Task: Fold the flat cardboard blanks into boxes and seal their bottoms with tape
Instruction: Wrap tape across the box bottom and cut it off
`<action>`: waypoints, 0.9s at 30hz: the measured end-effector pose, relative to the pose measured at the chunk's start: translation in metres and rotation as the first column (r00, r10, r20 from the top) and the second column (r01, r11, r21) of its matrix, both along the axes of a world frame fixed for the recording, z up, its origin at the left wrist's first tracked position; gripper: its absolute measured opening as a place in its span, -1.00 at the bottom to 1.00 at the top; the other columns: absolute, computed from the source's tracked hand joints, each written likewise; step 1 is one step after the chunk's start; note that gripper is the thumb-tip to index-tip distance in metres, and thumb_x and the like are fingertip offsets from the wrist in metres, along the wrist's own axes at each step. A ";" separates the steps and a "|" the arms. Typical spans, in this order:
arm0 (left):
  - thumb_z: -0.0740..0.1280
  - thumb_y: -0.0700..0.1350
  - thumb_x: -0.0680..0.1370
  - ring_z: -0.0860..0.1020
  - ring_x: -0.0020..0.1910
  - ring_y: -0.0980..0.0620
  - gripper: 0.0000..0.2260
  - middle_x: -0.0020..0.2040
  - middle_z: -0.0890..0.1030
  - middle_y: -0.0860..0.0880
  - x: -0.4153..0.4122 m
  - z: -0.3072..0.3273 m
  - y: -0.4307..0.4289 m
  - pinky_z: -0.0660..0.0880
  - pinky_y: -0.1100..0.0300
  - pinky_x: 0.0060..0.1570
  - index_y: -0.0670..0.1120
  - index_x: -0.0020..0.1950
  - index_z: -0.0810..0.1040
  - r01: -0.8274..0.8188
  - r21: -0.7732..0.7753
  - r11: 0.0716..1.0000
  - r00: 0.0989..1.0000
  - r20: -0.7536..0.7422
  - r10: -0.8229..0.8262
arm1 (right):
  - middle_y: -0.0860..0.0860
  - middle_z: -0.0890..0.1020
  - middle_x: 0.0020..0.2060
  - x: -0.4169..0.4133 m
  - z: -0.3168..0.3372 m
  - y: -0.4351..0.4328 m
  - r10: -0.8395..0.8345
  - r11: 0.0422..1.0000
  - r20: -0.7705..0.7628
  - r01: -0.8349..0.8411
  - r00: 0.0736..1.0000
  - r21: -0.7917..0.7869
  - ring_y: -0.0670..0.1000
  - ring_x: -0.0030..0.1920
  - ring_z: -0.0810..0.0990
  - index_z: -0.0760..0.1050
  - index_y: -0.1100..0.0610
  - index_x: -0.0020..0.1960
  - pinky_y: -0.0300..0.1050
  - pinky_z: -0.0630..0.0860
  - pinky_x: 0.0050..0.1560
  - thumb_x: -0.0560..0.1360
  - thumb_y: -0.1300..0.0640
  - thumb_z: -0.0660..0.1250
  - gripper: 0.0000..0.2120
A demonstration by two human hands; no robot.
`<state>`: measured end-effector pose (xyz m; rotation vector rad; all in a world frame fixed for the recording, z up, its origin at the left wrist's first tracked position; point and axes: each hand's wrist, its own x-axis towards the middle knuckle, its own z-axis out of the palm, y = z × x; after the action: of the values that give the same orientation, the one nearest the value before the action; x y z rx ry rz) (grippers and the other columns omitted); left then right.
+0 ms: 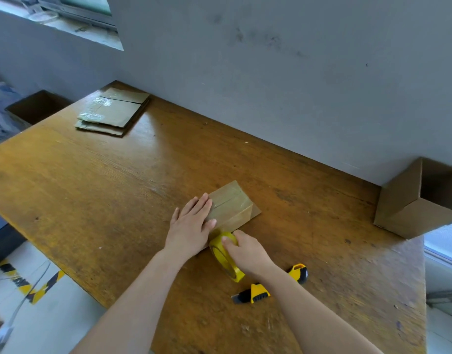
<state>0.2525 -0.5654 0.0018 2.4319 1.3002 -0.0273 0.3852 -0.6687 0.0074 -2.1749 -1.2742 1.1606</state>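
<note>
A small folded cardboard box (233, 205) stands bottom-up in the middle of the wooden table (92, 180), with glossy tape running across its closed flaps. My left hand (191, 223) lies flat on the box's near-left side, fingers spread. My right hand (247, 251) grips a yellow roll of tape (223, 254) held against the box's near edge. A stack of flat cardboard blanks (112, 112) lies at the table's far left corner.
A yellow and black utility knife (255, 293) lies on the table under my right forearm. An open cardboard box (411, 200) rests on its side at the far right against the grey wall. Another open box (38, 106) stands off the table's left end.
</note>
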 end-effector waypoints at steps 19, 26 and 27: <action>0.18 0.24 0.58 -0.17 0.58 0.10 -0.27 0.60 -0.16 0.14 -0.003 0.001 0.020 -0.11 -0.05 0.55 0.04 0.61 -0.11 0.066 -0.023 0.998 0.997 -0.025 -0.066 | 0.03 0.65 0.09 0.008 -0.007 -0.003 -0.067 0.991 -0.469 0.002 0.881 -0.137 0.06 0.11 0.62 0.51 0.02 0.20 0.09 0.52 0.24 0.40 -0.18 0.48 -0.54; 0.26 0.15 0.57 -0.10 0.59 0.02 -0.27 0.62 -0.07 0.05 -0.004 -0.008 0.012 0.14 -0.04 0.52 -0.05 0.61 -0.03 0.133 0.099 0.986 0.990 0.024 -0.136 | 0.02 0.64 -0.03 -0.005 -0.010 0.003 -0.173 0.979 -0.555 0.082 0.813 -0.185 0.07 0.02 0.63 0.55 0.05 0.14 0.04 0.55 0.13 0.47 -0.11 0.46 -0.66; 0.27 0.13 0.57 -0.08 0.59 0.00 -0.27 0.62 -0.04 0.03 -0.002 -0.007 0.012 0.18 -0.01 0.50 -0.07 0.61 0.00 0.137 0.117 0.984 0.990 0.026 -0.141 | 0.04 0.64 -0.03 -0.005 -0.010 0.006 -0.205 0.971 -0.546 0.099 0.812 -0.218 0.09 0.03 0.64 0.55 0.08 0.19 0.08 0.56 0.14 0.41 -0.15 0.50 -0.54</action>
<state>0.2509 -0.5538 -0.0056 2.6054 1.1448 0.0528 0.3804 -0.6624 -0.0028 -1.7827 -0.7415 1.7340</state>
